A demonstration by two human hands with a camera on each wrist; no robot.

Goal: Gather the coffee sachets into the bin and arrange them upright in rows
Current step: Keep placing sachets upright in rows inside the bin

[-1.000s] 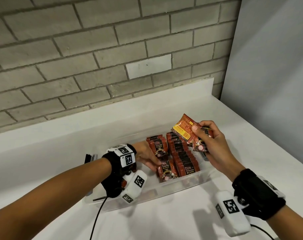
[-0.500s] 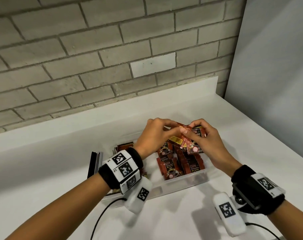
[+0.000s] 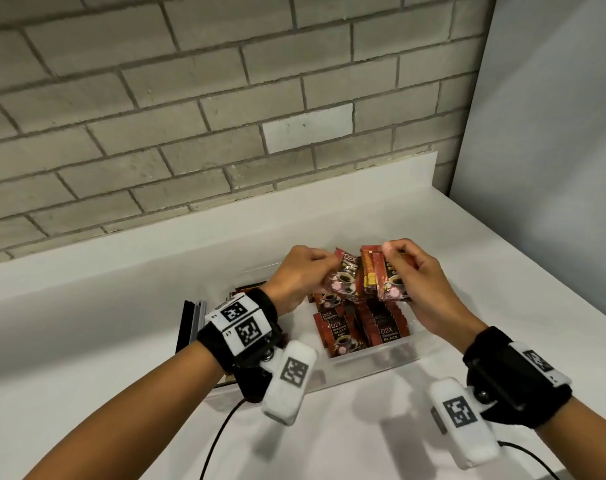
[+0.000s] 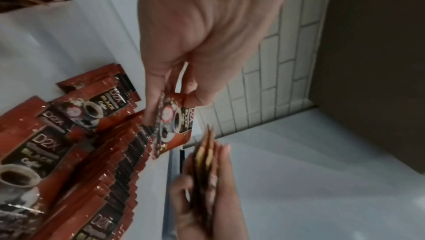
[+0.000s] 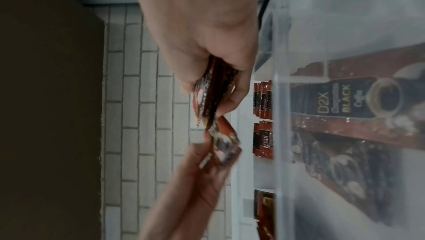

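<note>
Sorting step, above bin [image 3: 374,362]. Left hand [image 3: 294,275] pinches one sachet [image 3: 343,280]; right hand [image 3: 422,289] clasps small stack [image 3: 386,277], perhaps three. Next: seat single sachet upright in a row.

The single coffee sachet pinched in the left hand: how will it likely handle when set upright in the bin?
Probably light and thin: the left hand holds the sachet by a fingertip pinch. Its glossy foil may be slippery. Likely to flop unless leaned against the packed rows in the bin.

a grey brick wall [image 3: 190,98] rises behind a white counter [image 3: 104,341]; a plain grey panel [image 3: 554,133] closes the right side.
</note>
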